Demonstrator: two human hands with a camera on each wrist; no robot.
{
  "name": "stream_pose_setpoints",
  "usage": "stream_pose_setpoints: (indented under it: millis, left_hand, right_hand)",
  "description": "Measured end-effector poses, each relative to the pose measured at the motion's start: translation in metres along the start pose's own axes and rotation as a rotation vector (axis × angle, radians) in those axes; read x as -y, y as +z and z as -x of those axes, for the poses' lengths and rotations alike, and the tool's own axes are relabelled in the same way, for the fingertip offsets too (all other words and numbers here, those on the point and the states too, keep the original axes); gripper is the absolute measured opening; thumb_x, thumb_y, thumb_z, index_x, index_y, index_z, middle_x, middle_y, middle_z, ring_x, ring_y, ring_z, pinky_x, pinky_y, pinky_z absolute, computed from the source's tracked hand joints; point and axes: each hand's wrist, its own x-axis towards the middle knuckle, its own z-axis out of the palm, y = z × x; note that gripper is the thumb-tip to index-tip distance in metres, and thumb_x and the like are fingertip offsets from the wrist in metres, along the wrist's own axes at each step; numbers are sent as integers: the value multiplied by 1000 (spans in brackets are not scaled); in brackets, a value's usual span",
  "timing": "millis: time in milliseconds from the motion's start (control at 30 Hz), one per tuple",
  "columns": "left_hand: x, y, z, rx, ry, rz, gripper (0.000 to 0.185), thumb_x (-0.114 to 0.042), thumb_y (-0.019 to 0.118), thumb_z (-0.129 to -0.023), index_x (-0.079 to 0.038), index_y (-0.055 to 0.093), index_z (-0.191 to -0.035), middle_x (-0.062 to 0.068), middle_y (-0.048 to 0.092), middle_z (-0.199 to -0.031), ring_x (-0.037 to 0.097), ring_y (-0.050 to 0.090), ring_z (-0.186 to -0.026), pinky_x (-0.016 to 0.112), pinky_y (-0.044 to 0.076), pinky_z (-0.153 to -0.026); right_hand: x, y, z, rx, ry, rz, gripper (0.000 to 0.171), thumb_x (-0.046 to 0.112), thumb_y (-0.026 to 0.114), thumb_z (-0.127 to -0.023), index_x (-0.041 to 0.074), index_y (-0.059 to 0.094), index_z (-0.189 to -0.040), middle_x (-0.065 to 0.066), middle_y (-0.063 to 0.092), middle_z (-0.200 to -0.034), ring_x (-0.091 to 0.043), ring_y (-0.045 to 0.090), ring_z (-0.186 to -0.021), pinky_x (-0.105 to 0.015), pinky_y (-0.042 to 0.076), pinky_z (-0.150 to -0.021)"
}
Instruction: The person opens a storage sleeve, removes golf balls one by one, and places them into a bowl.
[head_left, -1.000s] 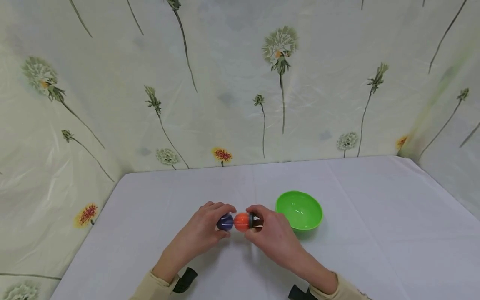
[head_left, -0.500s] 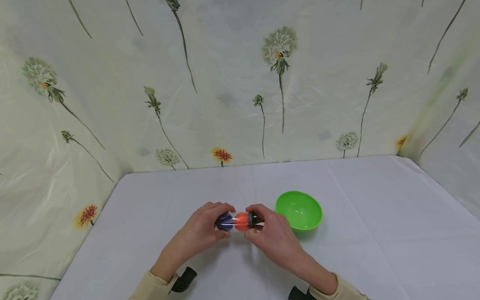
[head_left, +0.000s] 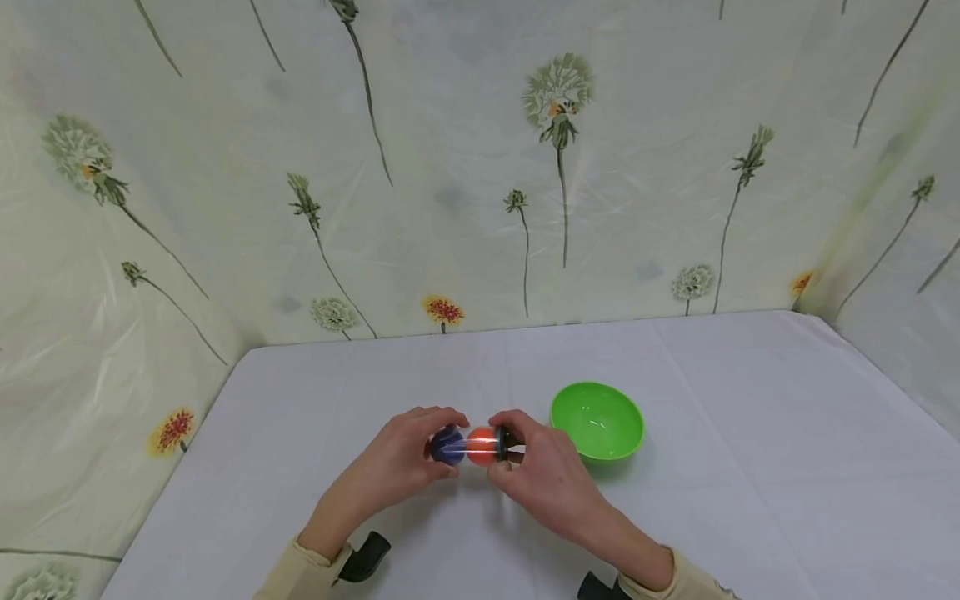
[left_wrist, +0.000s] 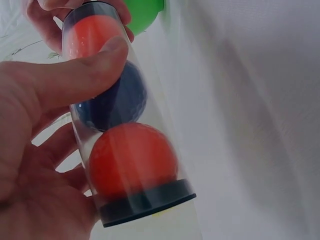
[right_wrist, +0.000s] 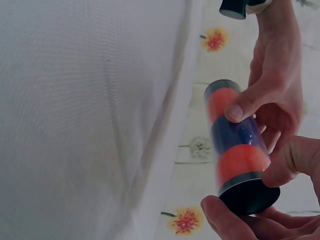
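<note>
Both hands hold a clear plastic tube (head_left: pixel 468 446) sideways just above the table. Inside the tube sit two orange balls (left_wrist: pixel 134 160) with a dimpled blue ball (left_wrist: pixel 117 102) between them. Black caps (left_wrist: pixel 150 202) cover its two ends. My left hand (head_left: pixel 397 458) wraps around the tube's middle, its thumb lying along the wall in the left wrist view. At the right end, my right hand (head_left: pixel 551 475) pinches the black cap (right_wrist: pixel 250 195) between thumb and fingers. The cap sits against the tube's end; how firmly, I cannot tell.
A bright green bowl (head_left: pixel 597 417) stands right behind my right hand, with nothing in it. White cloth (head_left: pixel 712 483) covers the table. A hanging sheet (head_left: pixel 465 183) printed with dandelions rises behind the table's far edge.
Both hands and the tube have drifted very slightly left. A bright reflection now runs along the tube between the blue and orange balls. The bowl stays put.
</note>
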Motion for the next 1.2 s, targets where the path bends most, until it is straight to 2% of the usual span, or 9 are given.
stream_pose_setpoints:
  millis: [200, 400, 833, 1000, 1200]
  left_hand:
    - [3, -3, 1, 15, -5, 45, 52, -8, 85, -76, -12, 63, -123, -3, 65, -117, 11, 56, -88, 32, 49, -78]
    - [4, -7, 1, 29, -2, 107, 51, -7, 85, -76, -13, 63, -122, -6, 65, -113, 12, 57, -88, 28, 50, -74]
    - [9, -8, 1, 68, -36, 171, 49, -11, 85, -77, -22, 63, -120, -14, 63, -111, 10, 56, -94, 31, 50, -83]
    - [9, -10, 1, 49, -24, 165, 49, -13, 86, -77, -23, 63, -120, -15, 63, -110, 9, 56, -92, 30, 50, -80]
    - [9, -11, 0, 36, -29, 182, 50, -15, 86, -77, -25, 63, -120, -17, 62, -109, 9, 55, -91, 30, 50, -80]
  right_hand:
    - [-1, 0, 2, 14, -16, 24, 43, 6, 68, -74, 11, 62, -116, 3, 71, -100, -15, 65, -83, -29, 49, -67]
    - [-3, 1, 3, 24, -42, -9, 47, 4, 65, -75, 8, 60, -121, -3, 71, -106, -18, 69, -95, -35, 55, -80]
    - [-7, -2, 5, 66, -106, -15, 53, 2, 64, -75, 11, 59, -127, -3, 70, -109, -16, 69, -98, -29, 55, -80]
    - [-10, -5, 3, 64, -126, -88, 56, 0, 63, -77, 15, 59, -131, 2, 68, -112, -11, 65, -102, -27, 54, -81]
    - [-11, -10, 0, 69, -106, -193, 53, 2, 65, -80, 21, 60, -129, 10, 59, -117, -8, 61, -102, -24, 53, -81]
